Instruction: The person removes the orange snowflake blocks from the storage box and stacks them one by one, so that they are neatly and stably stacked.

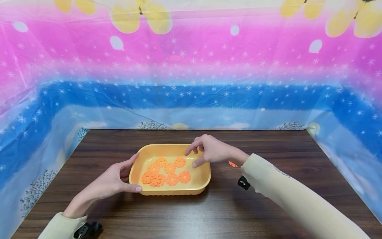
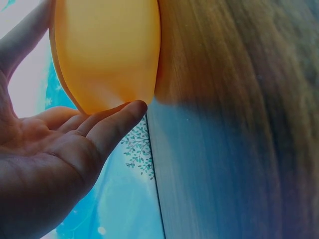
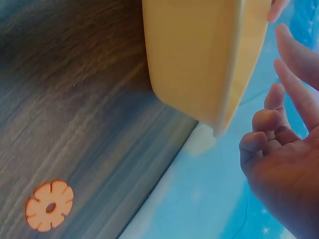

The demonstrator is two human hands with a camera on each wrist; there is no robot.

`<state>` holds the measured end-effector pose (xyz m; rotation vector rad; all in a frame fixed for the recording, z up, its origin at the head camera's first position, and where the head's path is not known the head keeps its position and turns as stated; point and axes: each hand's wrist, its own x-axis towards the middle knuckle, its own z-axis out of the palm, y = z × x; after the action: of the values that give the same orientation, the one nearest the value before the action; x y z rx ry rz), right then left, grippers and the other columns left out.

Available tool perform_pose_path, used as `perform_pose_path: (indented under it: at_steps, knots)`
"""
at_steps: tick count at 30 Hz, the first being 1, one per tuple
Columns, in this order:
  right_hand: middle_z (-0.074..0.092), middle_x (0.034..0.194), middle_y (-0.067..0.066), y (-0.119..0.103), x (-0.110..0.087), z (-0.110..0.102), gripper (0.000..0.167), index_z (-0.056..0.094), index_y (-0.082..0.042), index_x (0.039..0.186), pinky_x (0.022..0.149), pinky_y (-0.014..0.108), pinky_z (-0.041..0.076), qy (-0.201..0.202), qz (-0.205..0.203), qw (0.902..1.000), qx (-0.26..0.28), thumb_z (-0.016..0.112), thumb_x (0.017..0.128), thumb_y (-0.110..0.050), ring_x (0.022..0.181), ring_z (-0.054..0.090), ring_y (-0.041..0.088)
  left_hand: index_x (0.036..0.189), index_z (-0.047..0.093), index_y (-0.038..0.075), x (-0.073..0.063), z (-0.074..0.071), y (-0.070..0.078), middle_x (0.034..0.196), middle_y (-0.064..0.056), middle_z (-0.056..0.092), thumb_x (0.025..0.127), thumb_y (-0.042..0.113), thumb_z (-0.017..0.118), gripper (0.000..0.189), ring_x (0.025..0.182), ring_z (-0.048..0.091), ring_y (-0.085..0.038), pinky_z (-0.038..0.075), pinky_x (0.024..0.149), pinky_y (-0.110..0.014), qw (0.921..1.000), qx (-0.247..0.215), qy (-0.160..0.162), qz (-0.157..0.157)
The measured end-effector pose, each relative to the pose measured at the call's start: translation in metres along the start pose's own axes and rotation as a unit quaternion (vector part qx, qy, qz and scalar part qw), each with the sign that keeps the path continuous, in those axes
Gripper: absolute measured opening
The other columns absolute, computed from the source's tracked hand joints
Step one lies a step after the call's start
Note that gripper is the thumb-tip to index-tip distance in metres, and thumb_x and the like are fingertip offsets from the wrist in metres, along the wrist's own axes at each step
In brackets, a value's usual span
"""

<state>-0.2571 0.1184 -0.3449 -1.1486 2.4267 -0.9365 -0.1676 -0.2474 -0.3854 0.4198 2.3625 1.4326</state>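
A yellow plastic basin [image 1: 170, 192] stands on the table with several orange notched flower-shaped discs [image 1: 172, 179] lying in its left and middle parts, some overlapping. My left hand [image 1: 110, 182] holds the basin's left end, thumb at the front corner and fingers along the outside; the left wrist view shows the fingers against its wall. Over the basin's right end hovers my right hand [image 1: 213, 149], thumb and forefinger apart, the other fingers bent, nothing visible between them. One loose orange disc [image 3: 50, 205] lies on the table, partly hidden by the right forearm in the head view.
The dark wood-grain table [image 1: 191, 215] carries the basin near its middle. A patterned cloth [image 1: 191, 96] in pink and blue hangs along the back and both sides. Black wrist devices [image 1: 244, 183] sit at the cream sleeves.
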Motion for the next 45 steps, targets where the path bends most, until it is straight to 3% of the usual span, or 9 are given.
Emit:
perform_pose_path:
  at_steps: [7, 16, 23, 31, 36, 45]
  knots:
    - [0.061, 0.091, 0.003, 0.002, 0.012, 0.014, 0.036, 0.08, -0.012, 0.117, 0.065, 0.024, 0.036, -0.022, -0.016, 0.9995, 0.015, 0.089, 0.082, -0.011, 0.074, 0.046, 0.031, 0.168, 0.011, 0.006, 0.0, 0.0, -0.001, 0.164, -0.036, 0.022, 0.083, 0.02, 0.09, 0.117, 0.139, 0.047, -0.049, 0.061, 0.092, -0.034, 1.0, -0.001, 0.0, -0.002]
    - [0.068, 0.103, 0.019, 0.002, 0.021, 0.023, 0.037, 0.079, -0.006, 0.118, 0.062, 0.024, 0.033, -0.057, -0.024, 0.9978, 0.023, 0.089, 0.082, -0.007, 0.069, 0.042, 0.024, 0.168, 0.011, 0.008, -0.001, 0.0, -0.002, 0.165, -0.036, 0.021, 0.083, 0.019, 0.09, 0.117, 0.14, 0.046, -0.049, 0.061, 0.092, -0.034, 0.9999, -0.014, -0.002, 0.001]
    - [0.067, 0.099, 0.02, 0.0, 0.027, 0.025, 0.038, 0.079, -0.007, 0.117, 0.062, 0.025, 0.031, -0.092, -0.027, 0.9951, 0.023, 0.089, 0.081, -0.004, 0.061, 0.032, 0.017, 0.168, 0.01, 0.007, 0.0, 0.0, -0.002, 0.165, -0.035, 0.022, 0.084, 0.019, 0.09, 0.116, 0.14, 0.046, -0.048, 0.061, 0.092, -0.034, 1.0, -0.009, 0.0, 0.0]
    - [0.07, 0.102, 0.015, 0.002, 0.031, 0.027, 0.039, 0.08, -0.008, 0.115, 0.068, 0.023, 0.037, -0.122, -0.018, 0.9923, 0.001, 0.092, 0.078, -0.007, 0.085, 0.052, 0.034, 0.168, 0.011, 0.008, 0.001, 0.001, -0.001, 0.164, -0.036, 0.023, 0.083, 0.022, 0.091, 0.117, 0.14, 0.047, -0.048, 0.061, 0.092, -0.034, 1.0, 0.0, 0.004, -0.007]
    - [0.072, 0.105, 0.011, 0.002, 0.035, 0.029, 0.036, 0.081, -0.008, 0.111, 0.071, 0.023, 0.04, -0.13, -0.009, 0.9913, -0.019, 0.092, 0.077, -0.005, 0.094, 0.058, 0.033, 0.168, 0.011, 0.008, 0.0, 0.001, -0.002, 0.164, -0.036, 0.022, 0.083, 0.021, 0.091, 0.117, 0.139, 0.048, -0.049, 0.061, 0.091, -0.035, 1.0, -0.004, 0.003, -0.006]
    - [0.075, 0.095, 0.007, 0.0, 0.039, 0.039, 0.033, 0.083, -0.008, 0.104, 0.072, 0.021, 0.046, -0.133, 0.002, 0.9891, -0.063, 0.095, 0.073, -0.003, 0.085, 0.058, 0.022, 0.168, 0.011, 0.008, 0.0, 0.001, -0.002, 0.164, -0.036, 0.024, 0.083, 0.021, 0.091, 0.117, 0.139, 0.049, -0.048, 0.06, 0.092, -0.033, 1.0, -0.001, 0.004, -0.004]
